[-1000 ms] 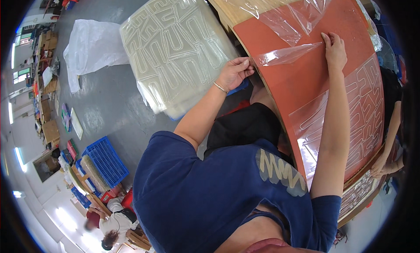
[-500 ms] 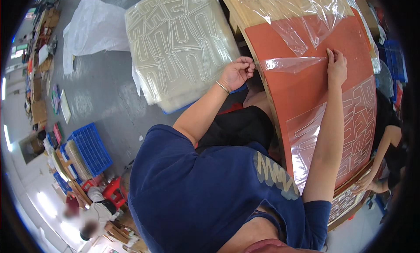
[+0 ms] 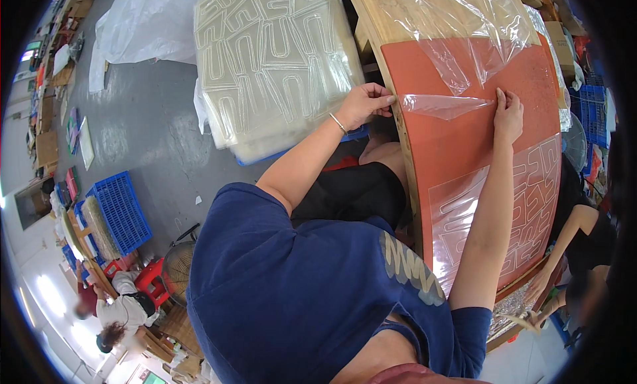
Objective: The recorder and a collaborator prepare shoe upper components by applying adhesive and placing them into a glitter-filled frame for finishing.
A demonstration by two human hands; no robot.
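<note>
A narrow strip of clear film point(image 3: 446, 106) stretches across the orange-red mat point(image 3: 434, 148) on the table. Pinched fingers of my left hand point(image 3: 363, 108) hold its left end at the table's near edge. At the other end, my right hand point(image 3: 508, 118) has thumb and fingers closed on the strip, just over the mat. A larger crumpled clear film point(image 3: 464, 55) lies across the far part of the mat and bare wood. Below my right hand, partly behind my forearm, a clear sheet with moulded looping outlines point(image 3: 524, 205) rests on the mat.
A stack of similar moulded clear sheets point(image 3: 279, 65) stands left of the table. White plastic sheeting point(image 3: 142, 29) lies behind it on the grey floor. A blue crate point(image 3: 119, 211) and a fan point(image 3: 178, 270) are lower left. Another person's hand point(image 3: 539, 288) is at the lower right.
My view has shifted slightly. Both my hands keep hold of the strip, which looks flatter and more stretched out. The other person's hands have moved at the table's lower right end.
</note>
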